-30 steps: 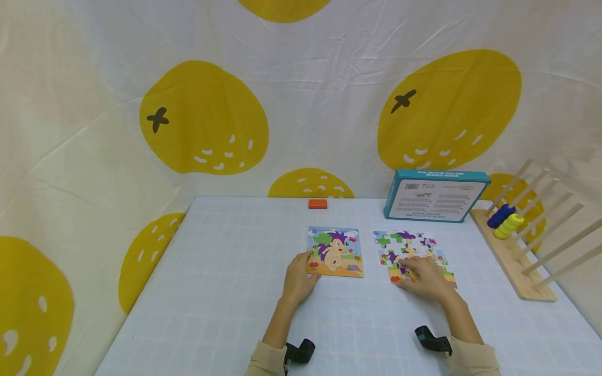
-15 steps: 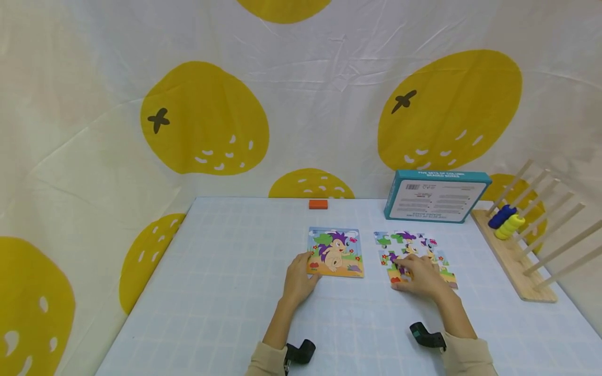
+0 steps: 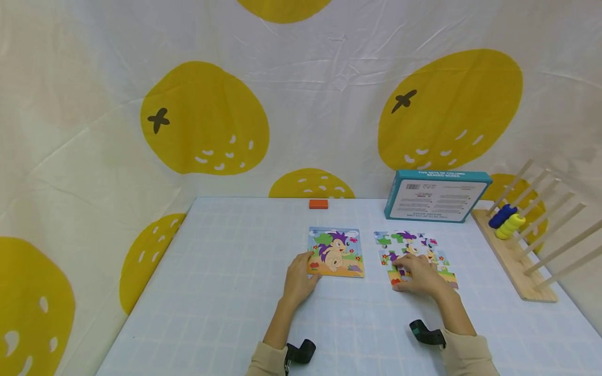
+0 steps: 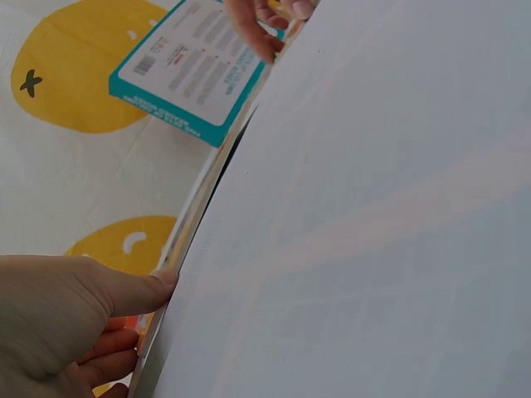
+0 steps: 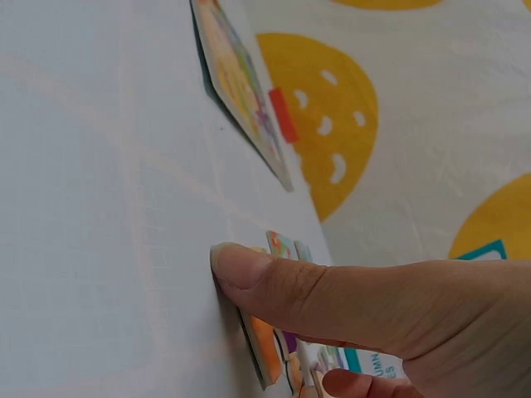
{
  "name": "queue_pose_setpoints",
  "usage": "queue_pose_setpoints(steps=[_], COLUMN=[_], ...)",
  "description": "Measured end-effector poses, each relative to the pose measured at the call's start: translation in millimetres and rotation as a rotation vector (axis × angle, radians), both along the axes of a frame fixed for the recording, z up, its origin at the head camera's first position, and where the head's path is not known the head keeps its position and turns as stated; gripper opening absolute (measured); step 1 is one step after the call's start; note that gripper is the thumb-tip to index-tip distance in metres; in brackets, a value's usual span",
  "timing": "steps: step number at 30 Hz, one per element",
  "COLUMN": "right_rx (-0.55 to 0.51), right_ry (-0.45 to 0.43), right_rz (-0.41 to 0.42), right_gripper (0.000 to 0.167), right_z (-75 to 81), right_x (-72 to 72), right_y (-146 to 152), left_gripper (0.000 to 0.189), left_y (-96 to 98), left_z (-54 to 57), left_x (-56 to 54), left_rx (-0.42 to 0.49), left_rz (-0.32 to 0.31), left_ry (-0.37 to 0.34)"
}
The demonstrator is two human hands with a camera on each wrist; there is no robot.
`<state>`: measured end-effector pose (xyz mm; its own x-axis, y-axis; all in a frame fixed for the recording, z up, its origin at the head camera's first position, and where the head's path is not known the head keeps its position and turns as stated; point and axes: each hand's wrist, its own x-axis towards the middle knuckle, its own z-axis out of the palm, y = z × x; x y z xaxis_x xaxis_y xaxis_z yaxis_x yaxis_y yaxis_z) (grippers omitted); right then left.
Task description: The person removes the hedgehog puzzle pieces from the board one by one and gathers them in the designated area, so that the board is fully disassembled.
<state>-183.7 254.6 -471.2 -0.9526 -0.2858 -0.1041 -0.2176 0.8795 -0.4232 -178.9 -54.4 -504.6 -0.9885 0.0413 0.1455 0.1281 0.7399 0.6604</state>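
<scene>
A square hedgehog puzzle [image 3: 337, 250] with its picture whole lies mid-table. My left hand [image 3: 298, 278] holds its near left corner, thumb on the front edge and fingers along the left side; the left wrist view shows that thumb [image 4: 137, 292] against the edge. To the right, several loose puzzle pieces [image 3: 403, 237] of a similar picture lie in rough rows with gaps. Over their near part bends my right hand [image 3: 421, 275], thumb and fingers around a puzzle piece [image 5: 267, 352]. The thumb sits at the near edge; the palm hides several pieces.
Behind the pieces stands a teal and white box [image 3: 437, 196]. A wooden peg rack [image 3: 514, 256] with blue beads [image 3: 502, 215] and yellow beads [image 3: 510, 226] is at the right. An orange block [image 3: 318, 204] lies at the table's back edge.
My right hand has shifted slightly left and nearer, with its forearm swinging left. The left hand and the whole puzzle stay put.
</scene>
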Motion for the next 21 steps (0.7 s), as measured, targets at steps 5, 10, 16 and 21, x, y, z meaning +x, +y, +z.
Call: queue_pose_setpoints(steps=[5, 10, 16, 21], right_rx=[0.011, 0.017, 0.017, 0.007], right_ry=[0.002, -0.004, -0.008, -0.015], right_rz=[0.002, -0.002, -0.005, -0.005], right_gripper=[0.051, 0.049, 0.047, 0.045], right_z=[0.8, 1.8, 3.3, 3.0], right_x=[0.9, 2.2, 3.0, 3.8], right_y=[0.5, -0.1, -0.5, -0.2], left_gripper=[0.054, 0.054, 0.054, 0.054], left_y=[0.4, 0.0, -0.6, -1.2], left_z=[1.0, 1.1, 0.6, 0.5], left_x=[0.8, 1.1, 0.3, -0.2], left_rx=[-0.002, 0.003, 0.013, 0.023], left_rz=[-0.002, -0.006, -0.010, -0.017], left_ry=[0.004, 0.003, 0.004, 0.002])
